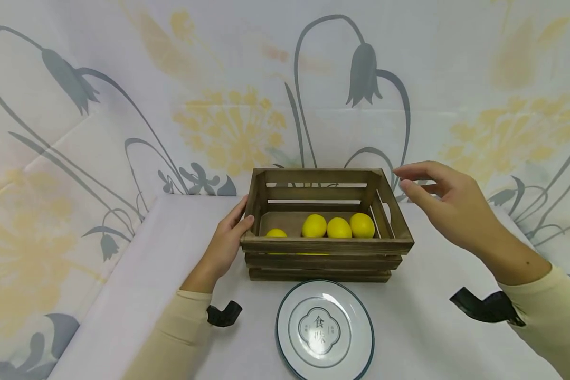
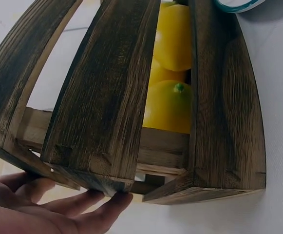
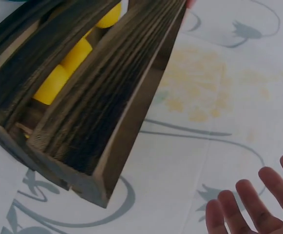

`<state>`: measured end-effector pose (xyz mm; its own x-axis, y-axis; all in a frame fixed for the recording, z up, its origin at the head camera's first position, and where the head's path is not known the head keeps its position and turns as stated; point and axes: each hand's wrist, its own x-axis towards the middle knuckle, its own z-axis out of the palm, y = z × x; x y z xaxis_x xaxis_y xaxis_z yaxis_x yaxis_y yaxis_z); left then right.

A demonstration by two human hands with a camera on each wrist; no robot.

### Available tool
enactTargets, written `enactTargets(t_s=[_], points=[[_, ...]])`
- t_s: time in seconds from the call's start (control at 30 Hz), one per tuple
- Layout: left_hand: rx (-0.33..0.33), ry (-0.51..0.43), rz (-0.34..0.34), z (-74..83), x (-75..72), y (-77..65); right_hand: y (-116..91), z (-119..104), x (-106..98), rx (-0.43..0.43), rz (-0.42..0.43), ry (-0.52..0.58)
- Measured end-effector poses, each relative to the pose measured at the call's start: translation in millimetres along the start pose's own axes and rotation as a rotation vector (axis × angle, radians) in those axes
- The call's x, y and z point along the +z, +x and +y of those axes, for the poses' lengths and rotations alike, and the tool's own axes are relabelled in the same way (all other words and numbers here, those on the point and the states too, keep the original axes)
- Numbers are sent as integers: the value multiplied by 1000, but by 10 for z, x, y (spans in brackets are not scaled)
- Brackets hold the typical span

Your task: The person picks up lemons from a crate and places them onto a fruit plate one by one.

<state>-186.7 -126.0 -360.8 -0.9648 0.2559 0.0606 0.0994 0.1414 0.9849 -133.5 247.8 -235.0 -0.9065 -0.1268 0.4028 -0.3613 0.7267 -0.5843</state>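
Note:
A dark brown slatted wooden crate (image 1: 328,246) is in the middle of the head view. Several yellow lemons (image 1: 314,226) lie inside it, mostly toward the right, and one (image 1: 276,233) shows partly behind the front slat at the left. My left hand (image 1: 225,247) grips the crate's left end, thumb by the front top corner; in the left wrist view its fingertips (image 2: 117,201) press against the end slats. Beside the crate's back right corner, my right hand (image 1: 448,203) hovers with fingers loosely bent and holds nothing. The right wrist view shows those fingers (image 3: 251,204) spread apart from the wood.
In front of the crate lies a round white plate (image 1: 325,330) with a blue-green rim and printed characters. White cloth (image 1: 437,311) covers the table. A floral-patterned curtain (image 1: 237,63) rises behind and at both sides. Black straps (image 1: 486,306) hang at the wrists.

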Motion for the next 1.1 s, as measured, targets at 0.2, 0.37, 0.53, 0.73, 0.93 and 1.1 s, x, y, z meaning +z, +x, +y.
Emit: enactTargets(t_s=[0.2, 0.37, 0.53, 0.73, 0.93, 1.1], points=[[-8, 0, -21, -24, -17, 0, 80, -91, 33, -71, -14, 5], [2, -6, -35, -14, -31, -5, 152, -180, 56, -112, -25, 18], [-1, -4, -48, -7, -52, -5, 232, -283, 30, -90, -81, 38], [3, -1, -48, -26, -48, 17, 341, -396, 19, -1, -148, 15], [35, -7, -65, -57, -22, 7, 458, -455, 65, 22, -196, 23], [62, 19, -48, -56, -27, 18, 566, -474, 94, 6, -224, 37]])
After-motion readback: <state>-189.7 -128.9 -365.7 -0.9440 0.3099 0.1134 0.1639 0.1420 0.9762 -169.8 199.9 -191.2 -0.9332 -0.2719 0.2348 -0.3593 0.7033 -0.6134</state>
